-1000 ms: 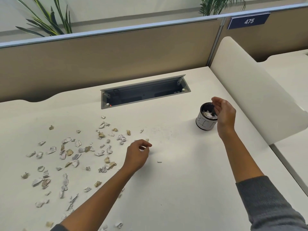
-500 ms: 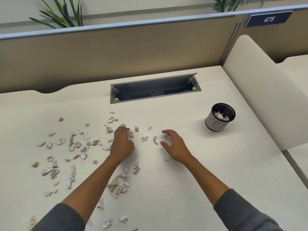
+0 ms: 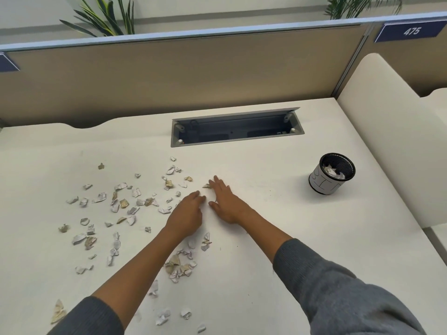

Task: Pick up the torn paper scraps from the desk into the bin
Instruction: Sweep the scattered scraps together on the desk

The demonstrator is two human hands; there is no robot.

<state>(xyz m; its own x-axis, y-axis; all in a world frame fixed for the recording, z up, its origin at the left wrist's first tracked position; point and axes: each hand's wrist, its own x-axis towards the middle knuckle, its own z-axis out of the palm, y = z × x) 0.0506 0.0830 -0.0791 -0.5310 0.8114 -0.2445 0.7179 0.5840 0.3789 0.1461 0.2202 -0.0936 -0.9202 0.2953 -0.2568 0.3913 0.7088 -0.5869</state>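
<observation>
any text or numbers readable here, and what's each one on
"475": white digits on the dark blue sign fixed to the partition at upper right.
Second blue sign at the left edge: cut off, no text shows.
Bin: large hand-drawn marks on its white wrap, not clear enough to read.
Paper scraps: any print is too small to read.

- Bright, even light from overhead; the desk is free of glare.
- Shadows under the arms are faint.
- Wide-angle bend curves the partition.
- Slightly soft focus throughout.
</observation>
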